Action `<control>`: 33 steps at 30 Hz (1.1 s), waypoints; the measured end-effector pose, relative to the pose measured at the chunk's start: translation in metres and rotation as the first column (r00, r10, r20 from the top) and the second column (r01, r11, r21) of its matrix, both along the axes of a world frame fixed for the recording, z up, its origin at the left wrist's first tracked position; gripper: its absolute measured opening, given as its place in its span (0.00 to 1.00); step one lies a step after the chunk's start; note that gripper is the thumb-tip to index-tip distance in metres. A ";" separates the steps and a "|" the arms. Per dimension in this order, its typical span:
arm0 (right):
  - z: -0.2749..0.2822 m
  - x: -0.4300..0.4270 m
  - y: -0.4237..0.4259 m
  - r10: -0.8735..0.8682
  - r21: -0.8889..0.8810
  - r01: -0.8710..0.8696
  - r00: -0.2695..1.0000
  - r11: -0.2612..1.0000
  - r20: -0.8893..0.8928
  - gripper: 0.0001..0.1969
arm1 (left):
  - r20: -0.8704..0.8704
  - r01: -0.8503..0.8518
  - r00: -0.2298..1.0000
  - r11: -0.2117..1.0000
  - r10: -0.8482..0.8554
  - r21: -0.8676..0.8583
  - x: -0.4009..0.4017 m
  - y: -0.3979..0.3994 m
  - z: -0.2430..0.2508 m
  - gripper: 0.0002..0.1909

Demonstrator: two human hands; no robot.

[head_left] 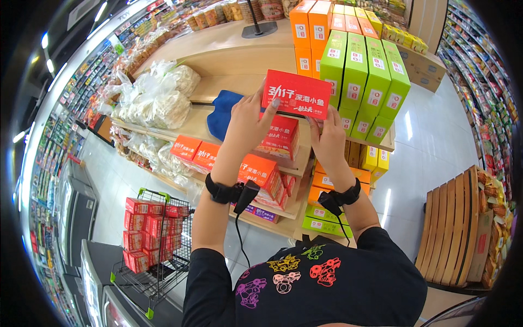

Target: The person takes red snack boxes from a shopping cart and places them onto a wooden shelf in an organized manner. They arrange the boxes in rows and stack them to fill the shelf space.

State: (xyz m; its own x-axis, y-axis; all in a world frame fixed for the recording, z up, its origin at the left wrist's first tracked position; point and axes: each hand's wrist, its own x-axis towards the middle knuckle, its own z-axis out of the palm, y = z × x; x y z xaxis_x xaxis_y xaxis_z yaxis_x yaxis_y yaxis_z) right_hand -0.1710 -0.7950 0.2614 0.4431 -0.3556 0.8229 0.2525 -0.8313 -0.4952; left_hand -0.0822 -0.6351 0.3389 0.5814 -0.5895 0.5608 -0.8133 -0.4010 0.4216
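A red cardboard box (pixel 300 86) bearing white writing is held up above the wooden shelf unit. My left hand (pixel 248 118) grips its left end, thumb across the front face. At the lower right corner, the fingers of my right hand (pixel 328 133) hold the same box. Just below it, a stack of similar red boxes (pixel 282 141) stands on the upper shelf. A dark blue cloth item (pixel 222 114) lies on that shelf, partly behind my left hand. More red-orange boxes (pixel 257 171) fill the shelf underneath, partly hidden by my left forearm.
Tall green boxes (pixel 369 77) and orange boxes (pixel 303 30) stand right of the held box. Bagged pale goods (pixel 159 98) lie on the left. A wire shopping cart (pixel 163 261) carries red boxes (pixel 149 229). A slatted wooden crate (pixel 447 229) stands at the right.
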 end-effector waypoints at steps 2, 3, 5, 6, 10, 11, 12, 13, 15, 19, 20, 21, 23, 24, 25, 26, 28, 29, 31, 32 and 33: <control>-0.012 0.008 -0.001 0.071 0.068 -0.067 0.996 0.995 -0.063 0.24 | -0.060 -0.023 0.998 0.999 0.025 0.037 0.018 -0.002 -0.013 0.28; -0.012 0.010 -0.001 0.134 0.132 -0.117 0.984 0.984 -0.121 0.25 | -0.120 -0.033 0.992 0.997 0.041 0.068 0.023 -0.004 -0.015 0.28; -0.010 0.007 0.001 0.213 0.232 -0.166 0.958 0.958 -0.191 0.26 | -0.177 -0.047 0.982 0.991 0.070 0.128 0.031 -0.005 -0.020 0.28; -0.007 0.005 0.002 0.291 0.324 -0.203 0.924 0.924 -0.248 0.27 | -0.228 -0.056 0.969 0.982 0.097 0.181 0.033 -0.005 -0.020 0.27; -0.031 0.019 -0.008 0.217 0.234 -0.146 0.923 0.961 -0.317 0.30 | -0.272 -0.090 0.942 0.928 0.197 0.362 0.049 -0.009 -0.025 0.28; -0.035 0.020 -0.009 0.263 0.271 -0.173 0.900 0.947 -0.346 0.30 | -0.312 -0.059 0.930 0.919 0.192 0.389 0.052 -0.009 -0.025 0.28; -0.037 0.021 -0.009 0.307 0.306 -0.198 0.878 0.931 -0.368 0.31 | -0.346 -0.028 0.920 0.910 0.185 0.413 0.054 -0.010 -0.023 0.28; -0.040 0.022 -0.009 0.308 0.303 -0.200 0.878 0.932 -0.366 0.31 | -0.344 -0.030 0.920 0.911 0.186 0.410 0.057 -0.010 -0.026 0.28; -0.045 0.021 -0.006 0.381 0.347 -0.254 0.846 0.903 -0.374 0.32 | -0.333 -0.020 0.933 0.946 0.134 0.323 0.067 -0.009 -0.039 0.25; -0.045 0.021 0.002 0.412 0.377 -0.273 0.837 0.885 -0.360 0.33 | -0.530 -0.048 0.801 0.913 0.278 0.405 0.088 -0.005 -0.054 0.23; -0.048 0.021 0.001 0.411 0.376 -0.273 0.837 0.886 -0.361 0.33 | -0.531 -0.048 0.801 0.914 0.277 0.404 0.089 -0.005 -0.056 0.23; -0.050 0.022 0.002 0.406 0.358 -0.283 0.849 0.890 -0.339 0.33 | -0.639 -0.012 0.731 0.940 0.241 0.341 0.089 -0.003 -0.058 0.25; -0.056 0.023 0.005 0.407 0.340 -0.299 0.857 0.892 -0.315 0.33 | -0.734 0.009 0.648 0.962 0.202 0.272 0.088 0.001 -0.059 0.27; -0.058 0.022 0.005 0.406 0.334 -0.307 0.868 0.891 -0.285 0.34 | -0.725 0.032 0.668 0.967 0.166 0.252 0.087 0.001 -0.058 0.27; -0.060 0.022 0.005 0.404 0.328 -0.315 0.878 0.891 -0.255 0.34 | -0.714 0.056 0.688 0.971 0.130 0.232 0.086 0.000 -0.056 0.28; -0.060 0.021 0.003 0.404 0.326 -0.315 0.878 0.892 -0.257 0.34 | -0.715 0.056 0.687 0.972 0.129 0.229 0.087 0.000 -0.052 0.28; -0.058 0.015 0.001 0.446 0.417 -0.302 0.839 0.858 -0.311 0.35 | -0.929 -0.014 0.356 0.995 0.098 0.100 0.077 0.003 -0.032 0.29; -0.059 0.013 -0.002 0.459 0.445 -0.293 0.824 0.846 -0.331 0.35 | -0.905 0.001 0.404 0.989 0.135 0.148 0.096 0.009 -0.047 0.30; -0.068 0.014 -0.005 0.410 0.367 -0.286 0.853 0.885 -0.323 0.36 | -0.856 -0.036 0.424 0.950 0.295 0.310 0.121 0.024 -0.065 0.28; -0.063 0.013 0.002 0.431 0.371 -0.306 0.842 0.877 -0.324 0.36 | -0.856 -0.058 0.415 0.948 0.308 0.313 0.137 0.045 -0.086 0.28; -0.052 0.010 0.013 0.496 0.385 -0.375 0.818 0.844 -0.290 0.36 | -0.676 0.112 0.680 0.871 0.283 0.478 0.153 0.071 -0.109 0.26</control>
